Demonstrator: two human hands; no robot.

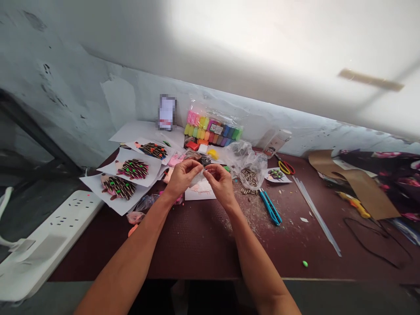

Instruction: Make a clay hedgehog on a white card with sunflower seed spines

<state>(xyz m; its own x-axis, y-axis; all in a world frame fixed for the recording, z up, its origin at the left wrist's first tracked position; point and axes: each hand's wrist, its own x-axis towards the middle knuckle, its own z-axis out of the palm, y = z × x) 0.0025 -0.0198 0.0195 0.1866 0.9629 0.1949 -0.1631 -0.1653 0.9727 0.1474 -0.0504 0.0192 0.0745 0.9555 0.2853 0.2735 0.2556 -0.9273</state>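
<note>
Both hands are raised over the middle of the dark red counter (pixel 203 236), close together, with the thumb and fingers of each drawn in. The left hand (pixel 183 177) and the right hand (pixel 220 181) pinch a small piece of whitish, see-through film (pixel 197 178) between them; the fingers hide part of it, so its exact shape cannot be told. Just below the film lies a white sheet (pixel 197 194) with a faint pinkish figure on it, partly covered by the hands. To the left, overlapping papers carry three hedgehog pictures (pixel 118 187) with striped seed spines, two dotted with green and one with orange. A pack of colored modeling clay (pixel 213 130) leans near the wall, a phone (pixel 167 113) upright to its left. Right of the hands, a clear plastic bag (pixel 256 168) holds striped seeds (pixel 249 176), with more seeds spilled beside it. Near it are a blue utility knife (pixel 271 208), a smaller hedgehog card (pixel 278 175) and red-and-yellow-handled scissors (pixel 286 166). Farther right lie translucent glue sticks (pixel 316 214), a yellow glue gun (pixel 356 204) and brown paper (pixel 367 188). A green clay bit (pixel 305 264) sits near the counter's front edge, and a white power strip (pixel 55 240) is at the far left.
</note>
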